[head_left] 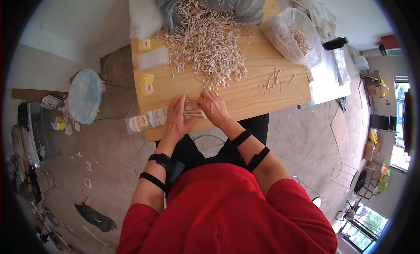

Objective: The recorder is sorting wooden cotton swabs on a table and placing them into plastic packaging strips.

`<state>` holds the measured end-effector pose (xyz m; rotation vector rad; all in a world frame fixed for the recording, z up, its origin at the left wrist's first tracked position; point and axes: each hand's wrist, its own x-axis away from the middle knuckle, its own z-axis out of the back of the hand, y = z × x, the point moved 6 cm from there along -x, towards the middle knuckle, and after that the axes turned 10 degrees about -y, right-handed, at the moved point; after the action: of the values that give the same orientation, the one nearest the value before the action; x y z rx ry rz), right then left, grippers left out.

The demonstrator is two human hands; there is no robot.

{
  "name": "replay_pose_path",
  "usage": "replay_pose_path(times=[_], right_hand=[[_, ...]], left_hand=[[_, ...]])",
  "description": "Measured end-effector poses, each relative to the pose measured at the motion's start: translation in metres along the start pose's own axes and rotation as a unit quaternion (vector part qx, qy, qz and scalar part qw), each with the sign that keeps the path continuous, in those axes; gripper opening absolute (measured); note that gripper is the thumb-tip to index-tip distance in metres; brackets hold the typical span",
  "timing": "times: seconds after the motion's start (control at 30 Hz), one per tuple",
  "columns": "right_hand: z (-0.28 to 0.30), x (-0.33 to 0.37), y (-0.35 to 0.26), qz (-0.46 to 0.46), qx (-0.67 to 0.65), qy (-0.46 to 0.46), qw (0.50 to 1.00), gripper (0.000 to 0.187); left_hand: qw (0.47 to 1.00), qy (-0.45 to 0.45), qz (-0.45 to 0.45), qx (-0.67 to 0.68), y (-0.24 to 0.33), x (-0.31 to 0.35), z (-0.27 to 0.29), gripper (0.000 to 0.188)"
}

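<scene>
Two bare hands, left hand [176, 119] and right hand [214, 109], work close together over the near edge of the wooden table [267, 99]. Task's thing: clear packet of swabs [194, 110], between the hands, sticks lying roughly sideways. Right fingers curled, pinching at the packet's upper right part. Left fingers fairly straight, thumb spread away, packet between them; can't tell how firmly they press. Just left of the left hand, partly behind it: row of filled packets [153, 118] with yellow card at the outer end, lying along the table edge. Beyond the hands, big loose swab pile [210, 53], spilling from grey plastic bag [249, 7] at the far side. Left of pile: yellow cards [147, 84], stack of clear pouches [153, 58], another small yellow card group [144, 45], larger translucent sheets [145, 18]. Right of pile: clear bag with swabs [280, 33]; nearer, few stray swabs [275, 76]. Round blue-grey stool [85, 96] on the floor, left of table.
</scene>
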<state>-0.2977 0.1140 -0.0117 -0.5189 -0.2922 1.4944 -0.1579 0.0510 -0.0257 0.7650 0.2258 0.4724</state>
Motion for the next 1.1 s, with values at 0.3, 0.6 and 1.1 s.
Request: replay_pose_path(times=[0.3,0.6,1.1], right_hand=[[-0.004,-0.006,0.002,-0.027,0.015,-0.032,0.999,0.009],[0.004,-0.011,0.008,-0.122,-0.059,0.034,0.990,0.007],[0.003,0.053,0.006,-0.175,-0.169,0.203,0.948,0.014]], left_hand=[[1.000,0.004,0.011,0.017,0.000,0.005,0.001,0.093],[1.000,-0.006,0.022,0.009,-0.003,0.008,-0.001,0.098],[0.997,0.067,0.013,0.029,0.011,-0.004,-0.005,0.085]])
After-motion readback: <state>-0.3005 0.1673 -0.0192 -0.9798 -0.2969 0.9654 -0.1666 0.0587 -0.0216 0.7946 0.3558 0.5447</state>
